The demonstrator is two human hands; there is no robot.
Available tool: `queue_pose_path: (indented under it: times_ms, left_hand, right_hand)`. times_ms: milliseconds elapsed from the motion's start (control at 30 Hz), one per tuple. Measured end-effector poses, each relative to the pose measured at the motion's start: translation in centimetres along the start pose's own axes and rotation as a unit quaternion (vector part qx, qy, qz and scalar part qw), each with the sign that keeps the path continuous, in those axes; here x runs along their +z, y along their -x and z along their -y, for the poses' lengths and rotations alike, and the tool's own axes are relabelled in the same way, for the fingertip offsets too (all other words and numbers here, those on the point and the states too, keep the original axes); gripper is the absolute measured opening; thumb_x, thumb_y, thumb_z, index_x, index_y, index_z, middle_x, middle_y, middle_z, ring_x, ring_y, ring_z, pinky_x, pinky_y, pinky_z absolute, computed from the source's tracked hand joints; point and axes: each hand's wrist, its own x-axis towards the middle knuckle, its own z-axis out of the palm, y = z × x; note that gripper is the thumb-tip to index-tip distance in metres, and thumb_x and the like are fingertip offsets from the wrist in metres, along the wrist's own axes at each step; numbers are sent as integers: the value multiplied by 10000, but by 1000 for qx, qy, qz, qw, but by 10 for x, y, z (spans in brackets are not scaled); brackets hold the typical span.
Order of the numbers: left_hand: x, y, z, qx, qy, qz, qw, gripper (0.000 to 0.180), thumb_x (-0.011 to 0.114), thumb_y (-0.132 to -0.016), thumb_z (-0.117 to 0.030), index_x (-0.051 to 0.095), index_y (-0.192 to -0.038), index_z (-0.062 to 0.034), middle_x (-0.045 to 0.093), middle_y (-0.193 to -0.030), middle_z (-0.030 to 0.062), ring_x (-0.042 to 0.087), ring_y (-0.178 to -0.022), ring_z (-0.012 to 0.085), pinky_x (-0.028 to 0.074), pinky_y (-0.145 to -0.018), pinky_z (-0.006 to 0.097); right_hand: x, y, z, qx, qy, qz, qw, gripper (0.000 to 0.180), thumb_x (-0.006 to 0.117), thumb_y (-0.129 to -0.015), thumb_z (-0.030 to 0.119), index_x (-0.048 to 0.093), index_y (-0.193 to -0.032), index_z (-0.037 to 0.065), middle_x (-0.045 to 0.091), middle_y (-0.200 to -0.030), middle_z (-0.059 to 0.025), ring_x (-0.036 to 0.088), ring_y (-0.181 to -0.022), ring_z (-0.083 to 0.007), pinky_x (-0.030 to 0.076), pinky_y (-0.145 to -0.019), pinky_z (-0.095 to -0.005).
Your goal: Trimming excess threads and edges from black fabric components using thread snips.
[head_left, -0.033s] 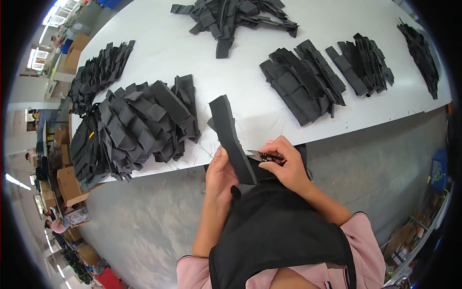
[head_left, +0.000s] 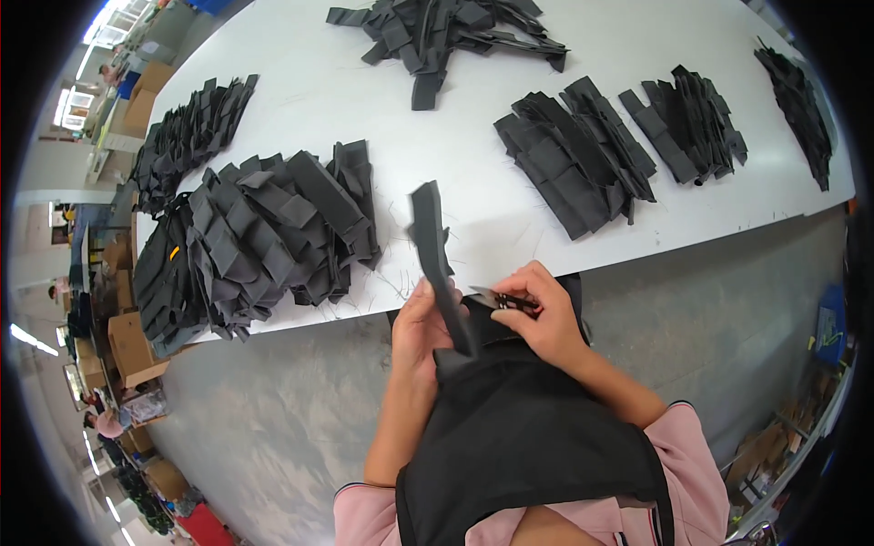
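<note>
My left hand is closed around a dark grey fabric strip, thumb on its left side; the strip stands upright, its far end over the near edge of the white counter. Its lower end is blurred, so I can't tell whether it touches my black apron. My right hand is curled around small dark snips, their blades pointing left toward the strip, seemingly just apart from it. Loose threads lie on the counter, left of the strip. Beyond, at near left, is a large heap of folded grey strips, beside a black bundle with an orange mark. A smaller pile sits farther left. A loose tangle of strips lies at the far middle. To the right are two stacks and, at far right, a narrow dark bunch.
</note>
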Motion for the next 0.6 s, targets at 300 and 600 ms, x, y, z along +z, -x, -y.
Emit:
queue_pose_path:
  times_ms: [300, 600]
  left_hand:
    - [16, 1, 10, -83, 219, 164, 958, 282, 365, -914, -125, 506, -1117, 12, 415, -694, 12, 387, -657, 130, 378, -647, 246]
    - [10, 2, 8, -79, 202, 170, 961, 347, 362, -898, -112, 478, -1185, 45, 432, -700, 25, 407, -681, 147, 392, -655, 250]
  right_hand:
    - [19, 3, -11, -19, -4, 48, 999, 309, 709, -677, -43, 616, -958, 46, 511, -873, -55, 524, -671, -130, 431, -601, -237]
    - [26, -7, -3, -142, 81, 29, 986, 319, 719, -626, 4, 638, -926, 72, 565, -806, -33, 579, -691, -211, 462, -600, -309]
